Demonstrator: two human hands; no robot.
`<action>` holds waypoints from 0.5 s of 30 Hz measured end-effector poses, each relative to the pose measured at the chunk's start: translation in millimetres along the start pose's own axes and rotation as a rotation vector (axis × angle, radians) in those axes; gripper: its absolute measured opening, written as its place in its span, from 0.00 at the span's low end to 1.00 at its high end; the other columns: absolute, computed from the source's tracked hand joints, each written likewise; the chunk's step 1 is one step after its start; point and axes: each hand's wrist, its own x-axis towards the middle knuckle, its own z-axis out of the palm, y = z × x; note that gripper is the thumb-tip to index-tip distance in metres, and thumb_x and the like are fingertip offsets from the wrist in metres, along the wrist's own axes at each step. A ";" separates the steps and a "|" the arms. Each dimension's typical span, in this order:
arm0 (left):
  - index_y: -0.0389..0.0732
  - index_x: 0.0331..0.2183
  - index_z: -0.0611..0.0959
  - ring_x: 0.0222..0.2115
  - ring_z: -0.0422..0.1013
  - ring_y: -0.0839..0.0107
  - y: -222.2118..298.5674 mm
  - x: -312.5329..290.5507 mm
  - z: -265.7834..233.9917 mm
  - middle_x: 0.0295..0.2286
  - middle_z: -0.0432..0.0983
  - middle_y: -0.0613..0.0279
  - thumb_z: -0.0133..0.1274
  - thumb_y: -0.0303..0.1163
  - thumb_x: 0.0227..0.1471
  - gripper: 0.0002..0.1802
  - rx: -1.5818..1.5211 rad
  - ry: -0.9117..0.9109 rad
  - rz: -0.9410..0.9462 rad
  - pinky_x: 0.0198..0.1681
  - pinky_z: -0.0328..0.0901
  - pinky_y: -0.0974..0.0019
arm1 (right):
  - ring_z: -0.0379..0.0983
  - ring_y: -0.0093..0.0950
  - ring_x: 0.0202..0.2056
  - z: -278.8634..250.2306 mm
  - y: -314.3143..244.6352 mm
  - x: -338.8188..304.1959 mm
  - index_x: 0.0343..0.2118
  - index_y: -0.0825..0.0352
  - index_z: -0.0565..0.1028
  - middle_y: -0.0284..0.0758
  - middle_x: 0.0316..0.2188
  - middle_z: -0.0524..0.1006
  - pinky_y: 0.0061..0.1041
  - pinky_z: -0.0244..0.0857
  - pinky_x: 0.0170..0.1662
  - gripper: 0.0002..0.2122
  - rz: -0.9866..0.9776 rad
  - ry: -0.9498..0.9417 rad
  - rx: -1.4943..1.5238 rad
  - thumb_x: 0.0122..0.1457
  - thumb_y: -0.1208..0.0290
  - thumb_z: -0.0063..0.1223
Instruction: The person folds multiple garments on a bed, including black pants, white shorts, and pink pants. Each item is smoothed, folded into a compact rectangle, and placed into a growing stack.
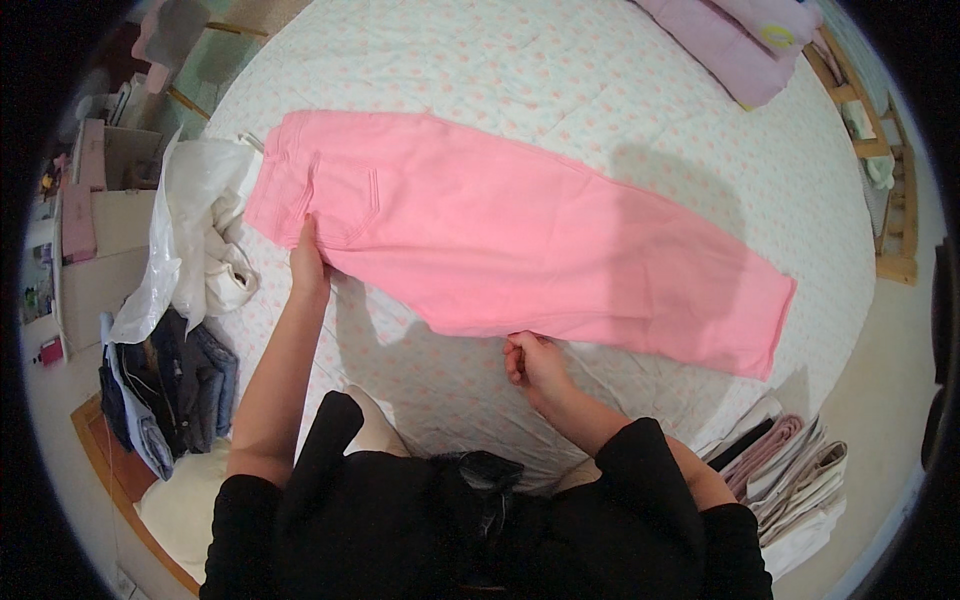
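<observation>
Pink trousers (pixel 520 240) lie folded lengthwise on a bed, waistband at the left and leg hem at the right. A back pocket shows near the waistband. My left hand (pixel 310 262) is at the near edge below the pocket, a finger lying on top of the cloth and the others mostly hidden; it looks closed on that edge. Farther right, my right hand (pixel 538 368) has its fingers curled in, pinching the near edge of the trousers about midway along. Between my two hands the near edge bends outward toward me.
The quilt (pixel 450 400) is pale with small pink marks. At the left are a white plastic bag (pixel 185 210) and a pile of dark and blue jeans (pixel 180 385). Folded clothes (pixel 785 465) stand stacked at the near right. A lilac pillow (pixel 735 40) lies at the far right.
</observation>
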 end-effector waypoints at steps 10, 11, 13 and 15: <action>0.44 0.12 0.64 0.09 0.55 0.76 22.6 -97.7 5.3 0.09 0.58 0.69 0.45 0.50 0.59 0.29 0.668 -0.268 0.227 0.12 0.51 0.69 | 0.66 0.24 0.17 2.6 4.1 9.7 0.26 0.65 0.72 0.33 0.16 0.72 0.23 0.60 0.22 0.11 0.052 0.022 -0.006 0.59 0.64 0.43; 0.42 0.13 0.67 0.11 0.59 0.76 19.7 -120.2 18.9 0.10 0.60 0.67 0.46 0.43 0.60 0.27 0.790 -0.406 0.399 0.15 0.55 0.68 | 0.66 0.24 0.17 2.0 5.6 10.5 0.27 0.65 0.72 0.33 0.16 0.72 0.23 0.59 0.21 0.11 0.060 0.001 -0.008 0.59 0.64 0.42; 0.37 0.26 0.81 0.33 0.75 0.57 11.9 -154.1 54.1 0.27 0.78 0.54 0.50 0.32 0.53 0.10 0.920 -0.907 0.724 0.40 0.68 0.56 | 0.66 0.24 0.16 1.4 8.1 12.0 0.26 0.65 0.72 0.34 0.17 0.73 0.23 0.59 0.20 0.12 0.048 0.002 -0.019 0.60 0.62 0.42; 0.40 0.45 0.79 0.53 0.66 0.56 -3.2 -165.9 99.5 0.48 0.73 0.53 0.54 0.35 0.50 0.19 1.078 -1.344 0.955 0.58 0.56 0.53 | 0.66 0.25 0.15 1.3 10.2 12.8 0.26 0.65 0.72 0.34 0.17 0.73 0.23 0.59 0.19 0.16 0.018 -0.016 -0.008 0.62 0.58 0.41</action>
